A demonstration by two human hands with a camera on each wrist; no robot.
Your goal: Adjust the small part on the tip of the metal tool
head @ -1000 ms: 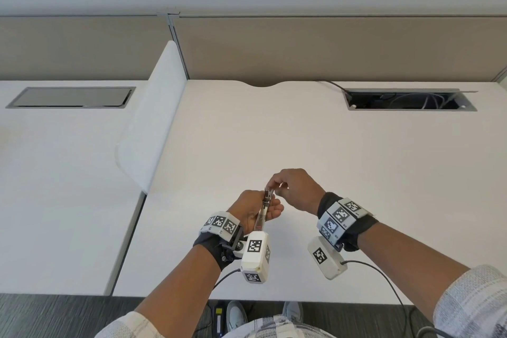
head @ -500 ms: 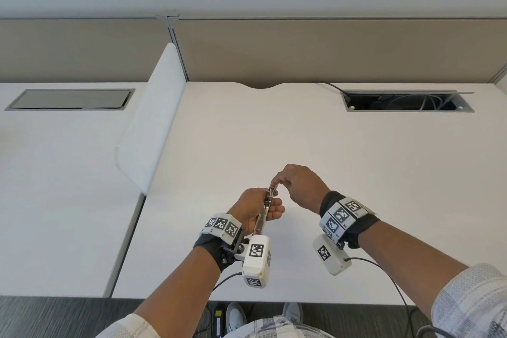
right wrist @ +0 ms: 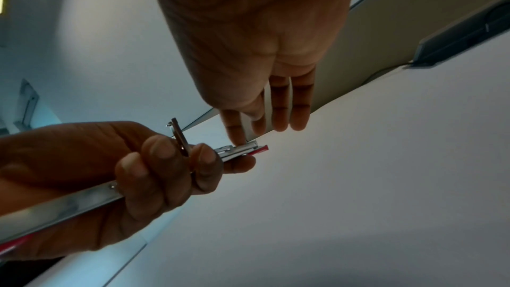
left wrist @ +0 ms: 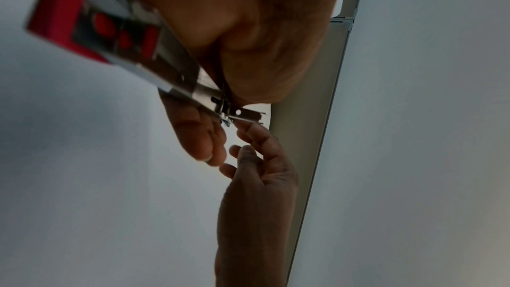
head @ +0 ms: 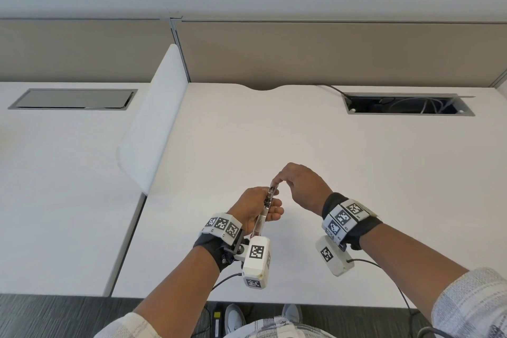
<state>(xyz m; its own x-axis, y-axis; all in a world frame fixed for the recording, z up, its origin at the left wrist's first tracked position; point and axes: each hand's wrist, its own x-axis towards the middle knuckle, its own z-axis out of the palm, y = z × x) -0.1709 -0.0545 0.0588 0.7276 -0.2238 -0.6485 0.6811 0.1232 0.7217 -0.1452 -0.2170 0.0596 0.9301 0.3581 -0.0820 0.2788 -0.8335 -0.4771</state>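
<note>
My left hand (head: 256,207) grips a slim metal stapler (head: 264,214) with a red body, held nearly upright above the white desk (head: 356,173). Its red part (left wrist: 55,12) and metal rail (left wrist: 176,69) show in the left wrist view. My right hand (head: 300,186) reaches in from the right, and its index fingertip (right wrist: 236,136) touches the stapler's metal front end (right wrist: 240,148); the other fingers hang straight and free. In the right wrist view the left hand (right wrist: 132,174) has its fingers wrapped round the stapler's shaft.
A white divider panel (head: 153,129) stands on the left between two desks. An open cable tray (head: 408,104) sits at the back right, and a closed lid (head: 74,99) lies in the left desk. Beige partition walls (head: 329,55) run behind. Shoes (head: 236,315) show under the desk's front edge.
The right hand has lifted slightly and its fingertips stay at the stapler's top end. The left hand keeps its grip with almost no movement.
</note>
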